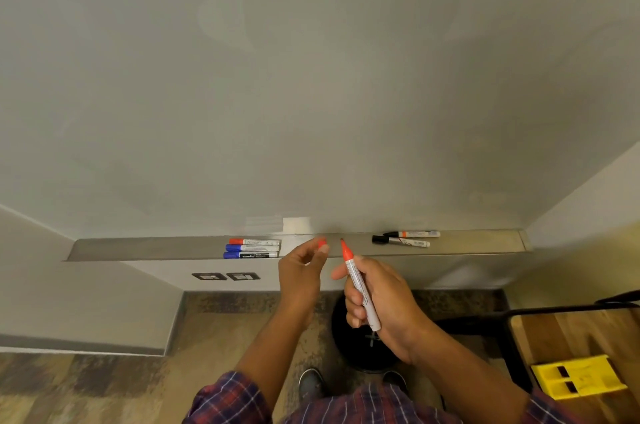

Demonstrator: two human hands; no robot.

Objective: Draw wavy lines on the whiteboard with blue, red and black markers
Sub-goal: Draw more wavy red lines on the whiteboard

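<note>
Two hands apart: left hand [300, 281] pinches cap [322, 243], right hand [386, 300] grips uncapped red marker [358, 281]; advise light, steady strokes on whiteboard [311, 94].

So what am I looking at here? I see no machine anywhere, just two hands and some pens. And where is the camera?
There is no machine here: a person does the job. The single picture comes from a wide-angle camera worn on their head, looking forward and down, which is why you see the arms from above. The big pale surface is the whiteboard, with no lines on it yet. Below it runs a metal tray holding a capped red marker, two blue markers and, further right, two black-capped markers. The right hand grips an uncapped red marker, tip towards the board. The left hand pinches a red cap.
</note>
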